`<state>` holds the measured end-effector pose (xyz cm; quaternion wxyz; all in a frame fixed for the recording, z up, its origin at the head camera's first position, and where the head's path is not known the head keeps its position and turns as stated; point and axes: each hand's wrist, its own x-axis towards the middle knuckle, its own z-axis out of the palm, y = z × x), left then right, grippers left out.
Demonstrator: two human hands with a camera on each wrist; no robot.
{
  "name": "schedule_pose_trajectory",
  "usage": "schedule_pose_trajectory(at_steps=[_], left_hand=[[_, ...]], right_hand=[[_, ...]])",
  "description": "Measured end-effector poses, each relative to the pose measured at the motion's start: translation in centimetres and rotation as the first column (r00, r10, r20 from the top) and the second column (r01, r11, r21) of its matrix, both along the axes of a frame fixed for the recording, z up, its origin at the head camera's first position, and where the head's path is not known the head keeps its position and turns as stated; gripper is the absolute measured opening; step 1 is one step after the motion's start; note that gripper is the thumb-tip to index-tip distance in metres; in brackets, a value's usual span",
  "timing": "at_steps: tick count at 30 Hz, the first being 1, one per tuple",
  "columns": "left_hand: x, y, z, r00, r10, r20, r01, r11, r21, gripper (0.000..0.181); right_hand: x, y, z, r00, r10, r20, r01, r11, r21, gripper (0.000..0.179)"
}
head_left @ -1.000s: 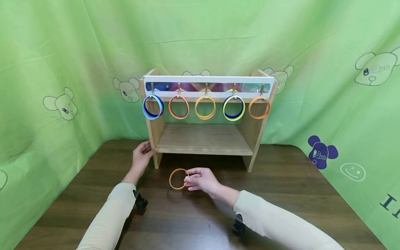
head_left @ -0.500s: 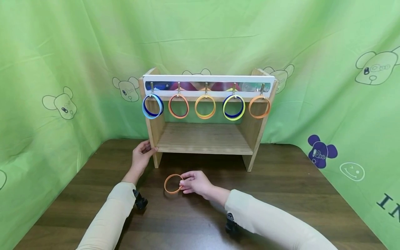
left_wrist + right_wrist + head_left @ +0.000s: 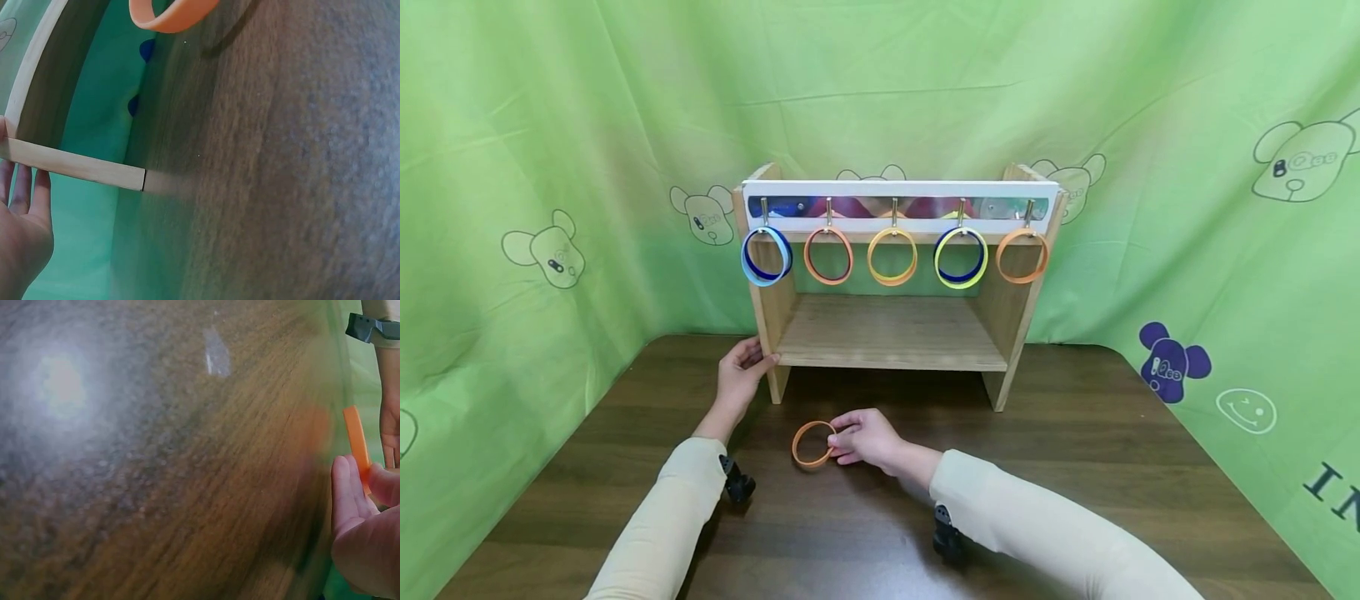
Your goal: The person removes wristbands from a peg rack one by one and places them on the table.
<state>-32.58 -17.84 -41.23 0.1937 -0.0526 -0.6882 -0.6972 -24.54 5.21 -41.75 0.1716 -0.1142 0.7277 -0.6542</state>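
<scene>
My right hand (image 3: pixel 868 442) pinches an orange ring (image 3: pixel 795 446) between thumb and fingers, low over the table in front of the rack. In the right wrist view the orange ring (image 3: pixel 355 434) appears edge-on at the fingertips. My left hand (image 3: pixel 739 382) grips the left side panel of a wooden rack (image 3: pixel 891 332), thumb on its front edge and fingers behind. The left wrist view shows those fingers (image 3: pixel 41 194) against the panel (image 3: pixel 81 165). Several rings hang from hooks along the rack's white top strip (image 3: pixel 895 188), among them a light blue ring (image 3: pixel 746 260) at far left.
A brown wooden table (image 3: pixel 1075 467) carries the rack. Green printed cloth (image 3: pixel 880 83) hangs behind and at both sides. A yellow-green ring (image 3: pixel 938 262) and another orange ring (image 3: pixel 1002 262) hang toward the rack's right end.
My right hand has moved left and slightly toward me with the orange ring, slowing in the last half second. The left hand stays on the rack's side panel.
</scene>
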Motion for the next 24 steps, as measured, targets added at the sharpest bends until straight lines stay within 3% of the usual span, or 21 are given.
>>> schedule_pose_trajectory(at_steps=[12,24], left_hand=[[0.06,-0.13,0.13,0.999,-0.030,0.024,0.030,1.000,-0.007,0.040],[0.08,-0.18,0.10,1.000,-0.013,0.011,0.014,1.000,-0.024,0.038]], right_hand=[[-0.13,-0.46,-0.51,1.000,0.011,0.011,-0.011,1.000,0.016,0.031],[-0.05,-0.66,-0.34,1.000,0.012,-0.012,-0.011,0.995,0.104,0.030]])
